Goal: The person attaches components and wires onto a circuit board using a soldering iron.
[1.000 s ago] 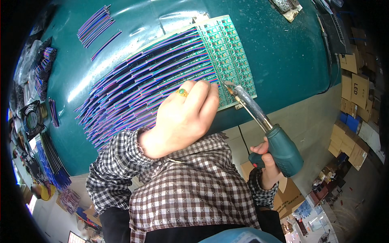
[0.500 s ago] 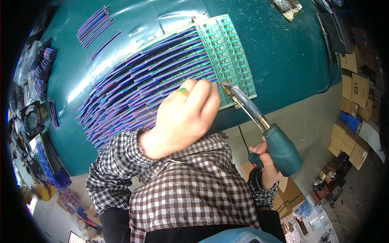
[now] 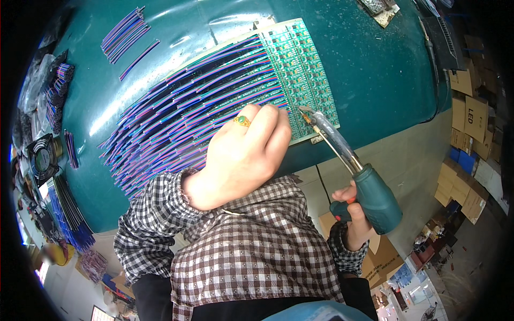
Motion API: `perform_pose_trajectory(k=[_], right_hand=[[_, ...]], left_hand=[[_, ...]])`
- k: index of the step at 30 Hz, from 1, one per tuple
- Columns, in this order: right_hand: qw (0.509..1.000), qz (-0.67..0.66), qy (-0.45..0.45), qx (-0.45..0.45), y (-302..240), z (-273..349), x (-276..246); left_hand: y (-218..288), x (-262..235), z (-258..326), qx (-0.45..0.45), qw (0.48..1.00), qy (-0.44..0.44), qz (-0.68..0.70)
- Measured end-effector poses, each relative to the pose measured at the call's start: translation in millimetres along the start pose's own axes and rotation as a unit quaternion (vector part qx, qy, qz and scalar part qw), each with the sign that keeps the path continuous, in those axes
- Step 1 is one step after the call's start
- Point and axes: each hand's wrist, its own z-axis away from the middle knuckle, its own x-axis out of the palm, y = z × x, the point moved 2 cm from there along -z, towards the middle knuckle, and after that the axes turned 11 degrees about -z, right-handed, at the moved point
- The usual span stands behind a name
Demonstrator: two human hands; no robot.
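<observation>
The person leans over a teal worktop [image 3: 375, 69] with both hands busy at a green circuit board panel [image 3: 300, 64] that lies flat near the middle of it. The left hand [image 3: 241, 155] rests palm down on the near edge of the panel, fingers curled forward and pressed together over the ends of the ribbon wires [image 3: 193, 112]; what the fingertips pinch is hidden under the hand, so I cannot tell whether the grip has one wire end or simply holds them flat. A gold ring with a green stone [image 3: 242, 121] sits on one finger. The right hand [image 3: 350, 211] is wrapped tight around the teal handle of a soldering gun [image 3: 369, 195], held off the worktop's near edge, with its long metal barrel slanting up to the left. The tip [image 3: 304, 111] meets the board just beside the left fingertips, at the lower right part of the panel. The wires, striped purple, blue and red, fan out in many parallel rows from the panel toward the left. A smaller loose bunch of cut wires [image 3: 126, 33] lies well apart at the far left of the worktop. A small black fan [image 3: 43, 158] stands at the left rim, and cardboard boxes [image 3: 471, 128] are stacked on the floor to the right.
</observation>
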Motion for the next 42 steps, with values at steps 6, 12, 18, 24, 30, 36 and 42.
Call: perform_pose_trajectory(k=[6, 12, 18, 24, 30, 36, 42], right_hand=[[0.999, 0.027, 0.002, 0.017, -4.4, -1.6, 4.4], [1.000, 0.006, -0.009, 0.012, -0.6, 0.4, -0.2], [1.000, 0.009, -0.011, 0.013, 0.4, 1.3, 0.3], [0.999, 0.030, -0.021, 0.017, -4.0, -2.1, 2.9], [1.000, 0.021, -0.005, 0.016, -2.2, 0.4, 2.8], [1.000, 0.015, 0.001, 0.014, -2.3, 1.0, 1.5], [1.000, 0.006, -0.004, 0.001, -2.1, 0.3, 2.8]], left_hand=[[0.2, -0.4, -0.2, -0.001, 1.000, -0.002, -0.008], [-0.3, -4.5, -5.2, 0.008, 1.000, -0.021, -0.005], [-0.3, -4.4, -5.2, 0.008, 0.999, -0.033, -0.009], [-0.9, -4.0, -4.0, 0.017, 0.999, -0.028, -0.003], [-0.3, -3.3, -3.6, 0.014, 1.000, -0.024, -0.005], [-0.2, -2.1, -3.1, 0.013, 1.000, -0.013, -0.012], [0.1, -3.1, -3.5, 0.011, 1.000, -0.022, -0.008]])
